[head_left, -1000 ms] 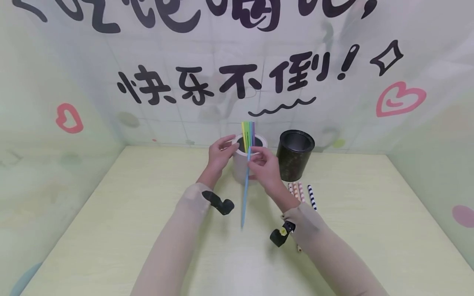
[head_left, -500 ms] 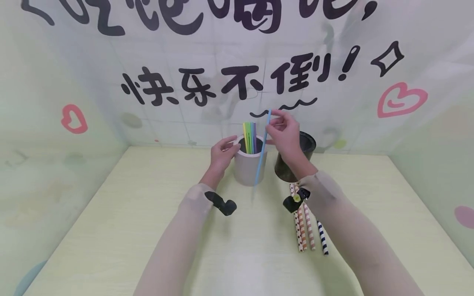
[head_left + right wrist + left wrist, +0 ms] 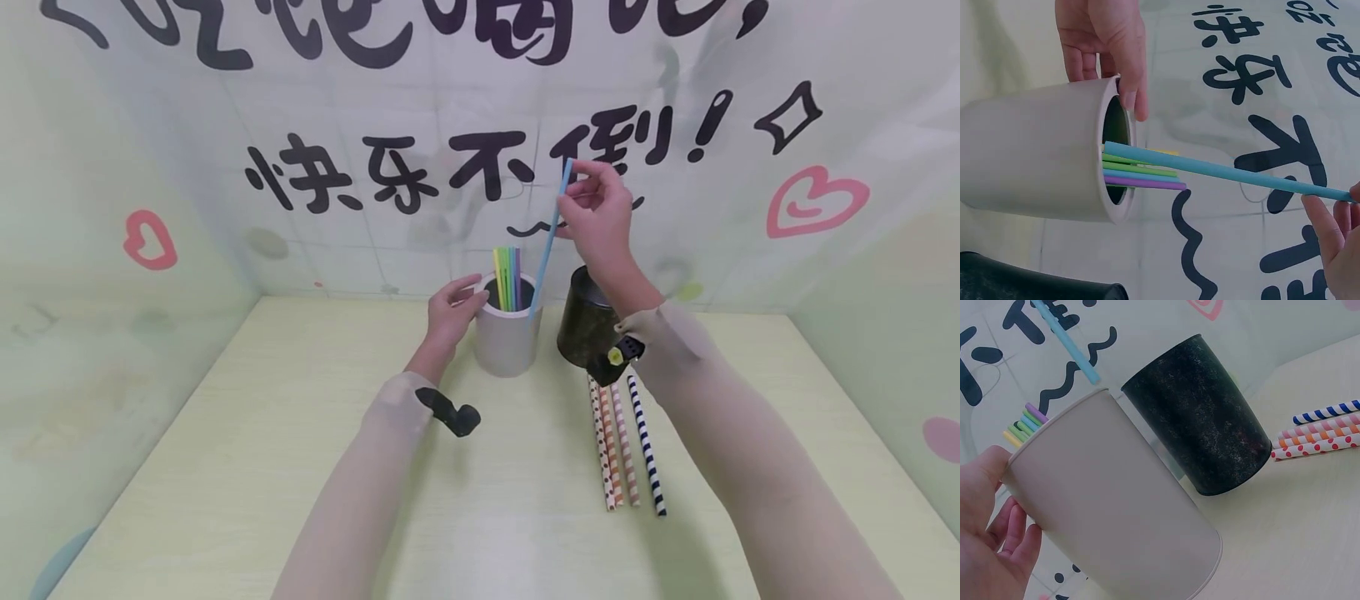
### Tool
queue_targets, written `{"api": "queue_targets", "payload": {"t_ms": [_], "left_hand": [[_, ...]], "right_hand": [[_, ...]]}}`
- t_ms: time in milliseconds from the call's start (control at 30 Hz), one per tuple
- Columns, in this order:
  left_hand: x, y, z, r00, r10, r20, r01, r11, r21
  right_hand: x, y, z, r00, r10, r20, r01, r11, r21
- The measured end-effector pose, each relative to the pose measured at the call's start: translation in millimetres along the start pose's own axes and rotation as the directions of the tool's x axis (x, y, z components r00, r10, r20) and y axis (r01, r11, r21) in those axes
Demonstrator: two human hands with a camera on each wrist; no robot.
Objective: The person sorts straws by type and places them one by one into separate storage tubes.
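My right hand (image 3: pixel 602 218) pinches a light blue straw (image 3: pixel 550 244) near its upper end. The straw slants down, and its lower tip overlaps the rim of a white cylindrical cup (image 3: pixel 506 346) in the head view. My left hand (image 3: pixel 448 315) grips that cup at its left rim; in the left wrist view the thumb is at the rim and the other fingers lie against the side. Several plain coloured straws (image 3: pixel 1147 177), yellow, green, blue and purple, stand inside the white cup. The cup is upright on the table.
A black cup (image 3: pixel 583 327) stands just right of the white one, partly behind my right wrist. In front of it several patterned paper straws lie on the table, among them a navy-striped straw (image 3: pixel 647 446). A printed backdrop (image 3: pixel 337 250) rises behind the table (image 3: pixel 300 400).
My right hand has lifted the light blue straw up and to the right, from in front of the white cup to above its rim. The left hand stays on the cup.
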State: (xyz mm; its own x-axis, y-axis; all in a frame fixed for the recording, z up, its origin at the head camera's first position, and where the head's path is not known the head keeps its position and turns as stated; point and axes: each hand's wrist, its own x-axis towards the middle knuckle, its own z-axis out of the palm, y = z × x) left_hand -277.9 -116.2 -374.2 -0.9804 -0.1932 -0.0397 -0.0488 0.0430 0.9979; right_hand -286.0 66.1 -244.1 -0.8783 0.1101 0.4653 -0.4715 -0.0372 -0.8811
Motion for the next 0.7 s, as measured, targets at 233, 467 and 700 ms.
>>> {"api": "queue_targets", "payload": {"t_ms": [233, 467, 700], "left_hand": [[0.7, -0.8, 1.0, 1.0, -0.002, -0.002, 0.002, 1.0, -0.006], [1.9, -1.7, 0.6, 1.0, -0.002, -0.001, 0.002, 1.0, 0.0], [2.6, -3.3, 0.3, 1.0, 0.0, -0.004, 0.0, 1.0, 0.006]], "right_hand": [[8.7, -4.9, 4.7, 1.0, -0.006, -0.022, 0.007, 0.999, 0.034], [5.5, 16.1, 8.2, 0.998, 0.054, 0.041, -0.052, 0.997, -0.059], [-3.0, 53.1, 6.3, 0.984, 0.165, 0.061, -0.155, 0.979, -0.135]]}}
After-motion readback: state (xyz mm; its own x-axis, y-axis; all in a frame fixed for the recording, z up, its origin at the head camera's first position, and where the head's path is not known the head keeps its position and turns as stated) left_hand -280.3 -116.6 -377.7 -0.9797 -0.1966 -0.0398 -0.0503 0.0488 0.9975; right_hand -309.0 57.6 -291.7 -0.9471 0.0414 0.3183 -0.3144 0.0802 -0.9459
